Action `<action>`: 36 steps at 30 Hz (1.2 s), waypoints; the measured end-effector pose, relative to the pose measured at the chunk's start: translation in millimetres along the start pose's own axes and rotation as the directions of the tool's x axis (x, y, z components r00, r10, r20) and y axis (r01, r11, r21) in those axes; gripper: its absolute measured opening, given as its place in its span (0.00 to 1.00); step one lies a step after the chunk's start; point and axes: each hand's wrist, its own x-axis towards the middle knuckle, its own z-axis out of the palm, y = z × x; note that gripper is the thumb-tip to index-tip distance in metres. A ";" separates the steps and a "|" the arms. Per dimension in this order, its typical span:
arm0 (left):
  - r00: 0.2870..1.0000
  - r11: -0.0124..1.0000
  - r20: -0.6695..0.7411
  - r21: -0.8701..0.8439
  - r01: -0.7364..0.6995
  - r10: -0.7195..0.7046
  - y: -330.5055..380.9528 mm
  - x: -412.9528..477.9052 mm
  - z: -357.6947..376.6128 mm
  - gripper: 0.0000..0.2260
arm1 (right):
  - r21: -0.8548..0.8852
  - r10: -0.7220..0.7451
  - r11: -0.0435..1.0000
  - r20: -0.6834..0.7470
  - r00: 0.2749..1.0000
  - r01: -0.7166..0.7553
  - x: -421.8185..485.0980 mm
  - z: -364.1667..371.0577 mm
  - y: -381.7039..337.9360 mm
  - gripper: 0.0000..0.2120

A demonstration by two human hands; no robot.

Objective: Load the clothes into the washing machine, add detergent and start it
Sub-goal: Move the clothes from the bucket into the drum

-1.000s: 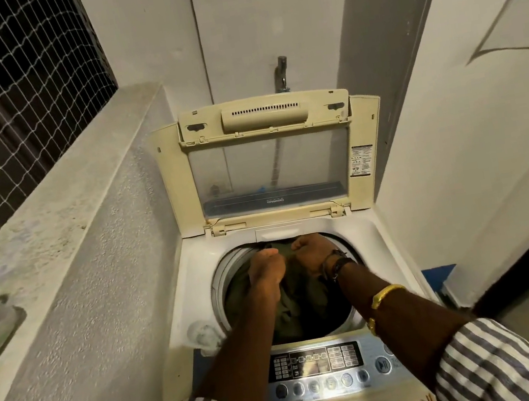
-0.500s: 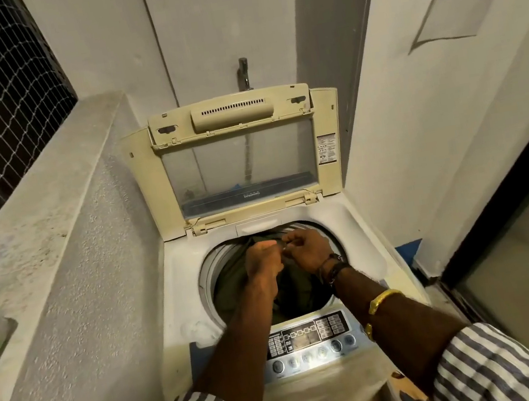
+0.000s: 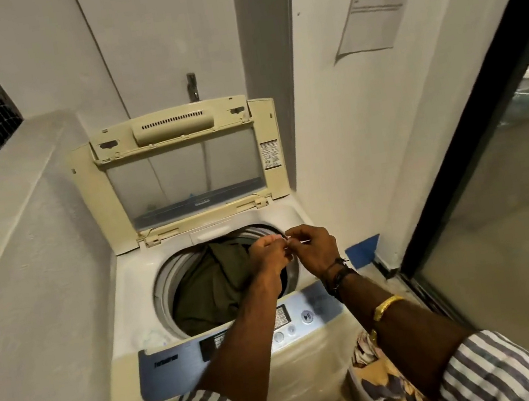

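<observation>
While olive clothes [image 3: 211, 286] lie in the drum [image 3: 163, 287], left hand [image 3: 268, 252] and right hand [image 3: 316, 248] pinch a tiny pale thing [image 3: 286, 239] above it.

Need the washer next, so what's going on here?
A person in striped sleeves stands at the cream top-loading washing machine, its lid raised. An olive-green garment lies inside. Both the left hand and right hand hover over the opening, pinching a small pale item between them; what it is cannot be told. More patterned clothes sit in a basin beside the machine.

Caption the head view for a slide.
Left hand and right hand pinch a small pale item above olive garment in open washing machine.
</observation>
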 end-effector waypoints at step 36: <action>0.959 0.945 0.196 0.294 0.144 -0.207 -174.8 -85.1 176.8 0.04 | 0.015 0.314 0.948 -0.200 0.928 -0.317 -87.4 -183.8 186.1 0.07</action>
